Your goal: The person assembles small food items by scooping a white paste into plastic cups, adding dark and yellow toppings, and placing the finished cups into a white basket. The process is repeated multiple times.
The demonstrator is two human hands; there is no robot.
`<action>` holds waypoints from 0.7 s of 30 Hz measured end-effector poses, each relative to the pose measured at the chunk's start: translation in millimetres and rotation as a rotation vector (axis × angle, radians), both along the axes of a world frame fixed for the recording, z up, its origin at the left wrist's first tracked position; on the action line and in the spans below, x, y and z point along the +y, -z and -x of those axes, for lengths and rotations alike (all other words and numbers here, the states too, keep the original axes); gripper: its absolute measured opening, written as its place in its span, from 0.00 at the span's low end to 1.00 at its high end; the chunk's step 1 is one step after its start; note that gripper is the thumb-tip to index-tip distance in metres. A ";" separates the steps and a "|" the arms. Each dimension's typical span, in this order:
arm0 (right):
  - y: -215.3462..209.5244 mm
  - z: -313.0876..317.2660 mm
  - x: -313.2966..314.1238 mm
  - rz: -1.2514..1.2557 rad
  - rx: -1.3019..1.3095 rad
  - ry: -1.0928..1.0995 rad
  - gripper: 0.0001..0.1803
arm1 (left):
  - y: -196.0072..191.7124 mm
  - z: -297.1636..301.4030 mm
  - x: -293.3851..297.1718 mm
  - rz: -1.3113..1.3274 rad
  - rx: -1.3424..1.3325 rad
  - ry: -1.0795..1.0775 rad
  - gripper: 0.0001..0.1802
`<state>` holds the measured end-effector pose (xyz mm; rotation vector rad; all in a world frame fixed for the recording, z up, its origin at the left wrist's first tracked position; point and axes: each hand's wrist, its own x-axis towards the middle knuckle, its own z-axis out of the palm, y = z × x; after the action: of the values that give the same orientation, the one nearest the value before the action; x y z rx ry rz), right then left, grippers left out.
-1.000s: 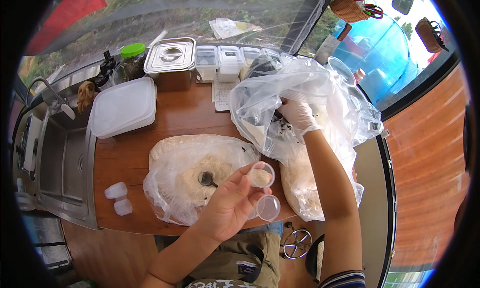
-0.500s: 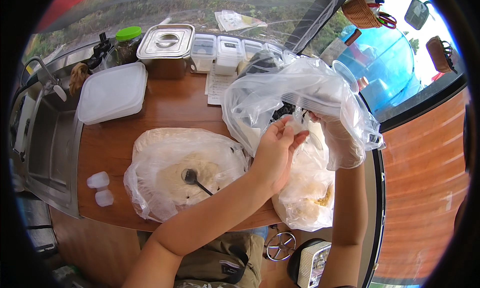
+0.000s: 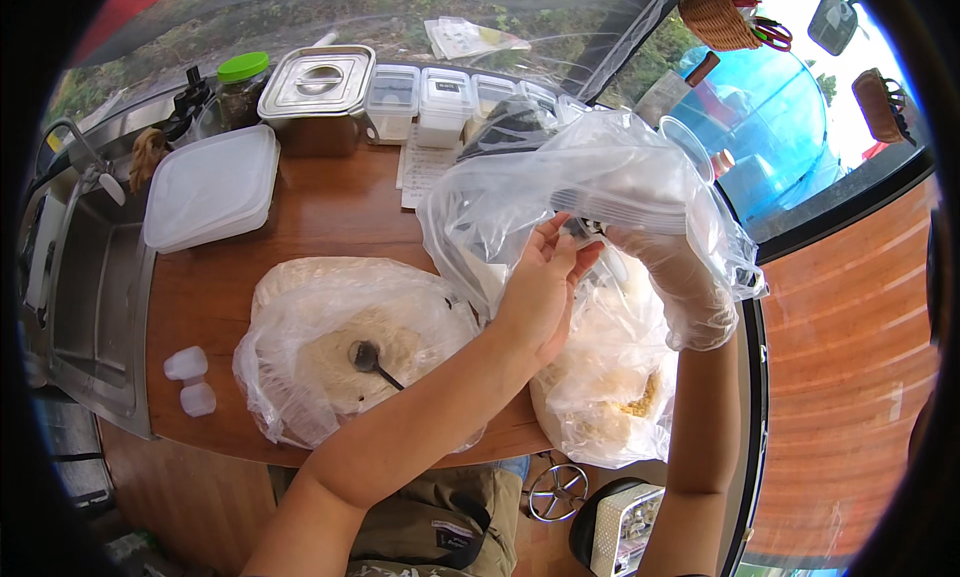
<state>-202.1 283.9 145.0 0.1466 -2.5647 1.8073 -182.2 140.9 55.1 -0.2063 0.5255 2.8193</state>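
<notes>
My left hand (image 3: 538,292) is bare, its thumb and fingers drawn into a pinch; whatever lies between them is too small to make out. Close to its fingertips is my right hand (image 3: 690,292), in a clear disposable glove, its fingers curled and partly covered. Both hands are at the near side of a large clear plastic bag (image 3: 470,192). Inside that bag shows a stack of clear round plastic lids or bowls (image 3: 625,209). Beneath the hands stands another plastic bag (image 3: 600,417) with pale yellowish contents.
An open bag of pale powder (image 3: 325,362) holds a black spoon (image 3: 366,357). Two small white cups (image 3: 190,365) lie left of it. Behind are a lidded white tub (image 3: 212,189), a steel container (image 3: 318,85) and clear boxes (image 3: 445,102). A sink (image 3: 95,297) borders the counter.
My left hand has moved slightly up and left. The gloved right hand has turned, its fingers now nearer the left fingertips. The whole view has shifted a little.
</notes>
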 end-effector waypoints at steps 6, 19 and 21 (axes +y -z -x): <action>15.3 -5.1 -10.6 0.102 0.094 0.047 0.18 | 5.8 -1.4 1.7 0.021 0.051 -0.019 0.16; 28.1 -9.4 7.0 0.260 0.169 -0.011 0.22 | 11.1 -2.8 -8.7 -0.075 0.084 0.057 0.18; 35.4 -10.2 11.9 0.270 0.166 -0.002 0.20 | 12.0 -2.5 -9.7 -0.096 0.079 0.072 0.20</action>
<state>-191.9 295.8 109.6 0.2839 -2.1883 2.0238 -179.7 131.2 43.1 -0.0568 0.4050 2.7824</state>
